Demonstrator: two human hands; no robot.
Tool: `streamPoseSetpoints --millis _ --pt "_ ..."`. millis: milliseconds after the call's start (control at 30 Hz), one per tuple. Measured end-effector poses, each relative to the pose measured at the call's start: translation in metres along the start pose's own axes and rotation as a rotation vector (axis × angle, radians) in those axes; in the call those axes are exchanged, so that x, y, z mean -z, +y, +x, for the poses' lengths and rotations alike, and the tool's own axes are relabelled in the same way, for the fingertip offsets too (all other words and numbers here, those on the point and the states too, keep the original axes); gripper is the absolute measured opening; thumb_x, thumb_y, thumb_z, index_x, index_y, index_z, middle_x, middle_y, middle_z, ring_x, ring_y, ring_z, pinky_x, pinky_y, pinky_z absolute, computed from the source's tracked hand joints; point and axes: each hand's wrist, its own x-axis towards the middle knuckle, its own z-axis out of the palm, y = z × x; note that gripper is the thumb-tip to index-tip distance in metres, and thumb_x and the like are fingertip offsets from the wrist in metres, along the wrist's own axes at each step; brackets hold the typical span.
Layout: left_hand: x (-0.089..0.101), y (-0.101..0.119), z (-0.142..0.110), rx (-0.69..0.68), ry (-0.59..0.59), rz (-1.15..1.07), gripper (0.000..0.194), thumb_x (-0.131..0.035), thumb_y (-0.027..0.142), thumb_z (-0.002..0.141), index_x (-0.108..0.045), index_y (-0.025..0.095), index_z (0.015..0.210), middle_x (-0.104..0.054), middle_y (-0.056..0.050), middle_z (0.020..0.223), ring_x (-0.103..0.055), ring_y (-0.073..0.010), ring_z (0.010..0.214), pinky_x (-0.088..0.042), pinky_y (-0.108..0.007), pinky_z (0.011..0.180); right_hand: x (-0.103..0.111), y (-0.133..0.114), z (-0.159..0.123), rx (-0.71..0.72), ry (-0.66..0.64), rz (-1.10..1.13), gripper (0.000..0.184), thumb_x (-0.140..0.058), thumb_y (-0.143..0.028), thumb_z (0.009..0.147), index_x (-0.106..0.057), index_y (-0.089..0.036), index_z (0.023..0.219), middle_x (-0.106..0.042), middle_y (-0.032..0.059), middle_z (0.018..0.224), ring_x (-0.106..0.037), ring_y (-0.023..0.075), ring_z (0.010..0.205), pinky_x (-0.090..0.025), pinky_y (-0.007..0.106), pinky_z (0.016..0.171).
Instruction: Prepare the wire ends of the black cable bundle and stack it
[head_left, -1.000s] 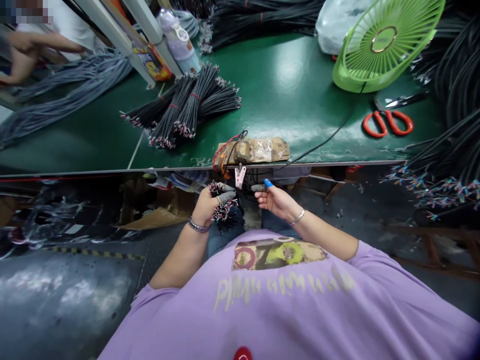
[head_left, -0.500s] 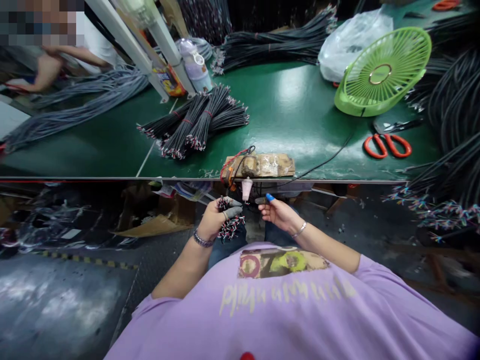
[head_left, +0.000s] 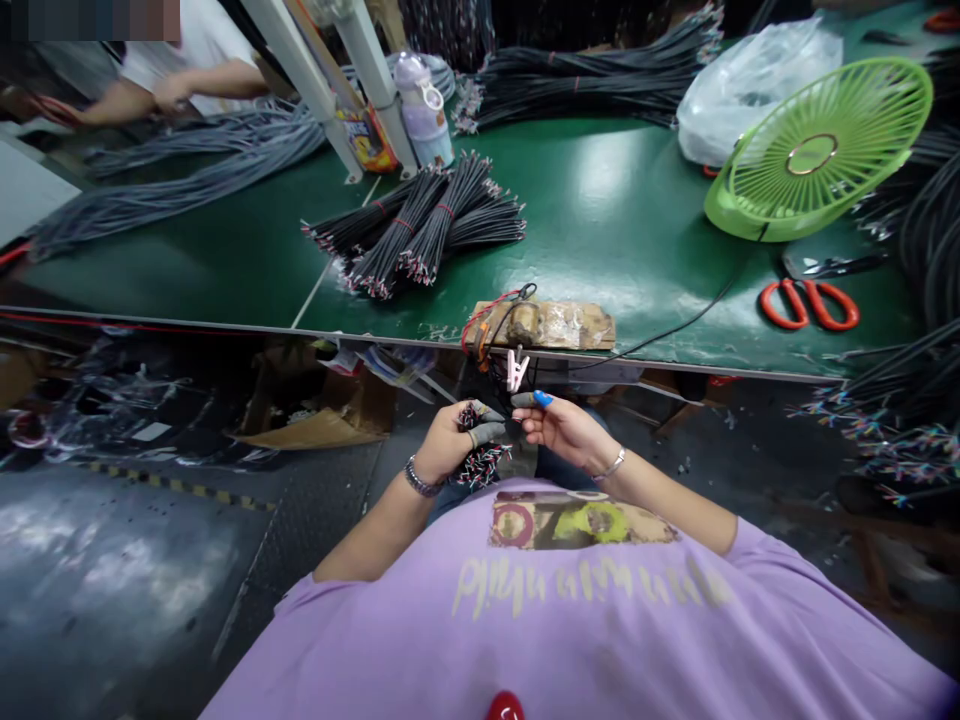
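Note:
My left hand (head_left: 454, 443) is closed round a bundle of short black cables (head_left: 480, 462) with coloured wire tips, held in front of my lap; grey finger cots cover its thumb and forefinger. My right hand (head_left: 562, 428) sits just to its right, thumb and forefinger, in grey and blue cots, pinched together on something I cannot make out. Both hands are just below a pink-white clip (head_left: 517, 369) that hangs from a wooden block jig (head_left: 551, 324) taped at the green table's front edge (head_left: 225, 325).
Tied bundles of black cables (head_left: 420, 225) lie on the green table. A green fan (head_left: 817, 150), red-handled scissors (head_left: 808, 303), a plastic bag (head_left: 750, 75) and a lilac bottle (head_left: 424, 105) stand farther back. More cables hang at the right (head_left: 900, 420). Another person works at the far left (head_left: 187, 85).
The view has shifted, so the table sits lower and further right in frame. My hands stay together below the clip, which has swung slightly.

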Motion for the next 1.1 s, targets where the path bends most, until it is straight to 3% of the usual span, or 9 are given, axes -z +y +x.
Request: streamPoseSetpoints --millis 167,333,600,867,1100 --pt "0.002 -0.002 0.002 -0.005 -0.029 0.013 0.025 -0.078 0.030 0.062 -0.065 0.012 0.075 -0.066 -0.001 0.069 -0.057 -0.0115 0.063 -0.046 -0.024 0.063 -0.012 0.000 -0.004 0.002 -0.094 0.024 0.021 -0.048 -0.024 0.090 -0.063 -0.014 0.100 -0.072 0.0073 0.093 -0.062 0.0090 0.064 -0.051 0.020 0.056" --pt "0.003 -0.006 0.005 -0.015 -0.022 0.007 0.027 -0.078 0.032 0.062 -0.064 0.013 0.074 -0.063 0.000 0.067 -0.054 -0.0101 0.061 -0.044 -0.022 0.060 -0.014 -0.001 -0.007 0.022 -0.118 0.010 0.017 -0.052 -0.025 0.087 -0.062 -0.015 0.098 -0.071 0.0087 0.095 -0.062 0.0095 0.064 -0.052 0.020 0.057" --pt "0.002 -0.006 0.008 0.017 -0.048 -0.071 0.033 -0.067 0.045 0.073 -0.060 0.012 0.068 -0.058 0.001 0.061 -0.052 -0.0099 0.057 -0.042 -0.023 0.056 -0.015 0.000 -0.011 0.111 -0.175 -0.034 0.021 -0.063 -0.027 0.082 -0.061 -0.016 0.099 -0.070 0.0098 0.103 -0.062 0.0104 0.069 -0.053 0.021 0.058" --pt "0.002 -0.008 0.008 0.038 -0.010 -0.107 0.027 -0.069 0.039 0.072 -0.059 0.014 0.073 -0.058 0.001 0.067 -0.055 -0.0118 0.064 -0.045 -0.024 0.062 -0.015 0.001 -0.010 0.119 -0.142 -0.085 0.021 -0.063 -0.025 0.081 -0.060 -0.016 0.100 -0.070 0.0097 0.102 -0.065 0.0117 0.074 -0.056 0.022 0.062" --pt "0.001 -0.004 0.012 -0.004 -0.014 -0.071 0.023 -0.071 0.030 0.066 -0.062 0.013 0.079 -0.058 0.001 0.064 -0.053 -0.0108 0.060 -0.045 -0.025 0.061 -0.017 -0.001 -0.009 0.156 -0.063 -0.126 0.013 -0.068 -0.023 0.076 -0.059 -0.016 0.082 -0.071 0.0060 0.087 -0.063 0.0107 0.068 -0.055 0.021 0.057"
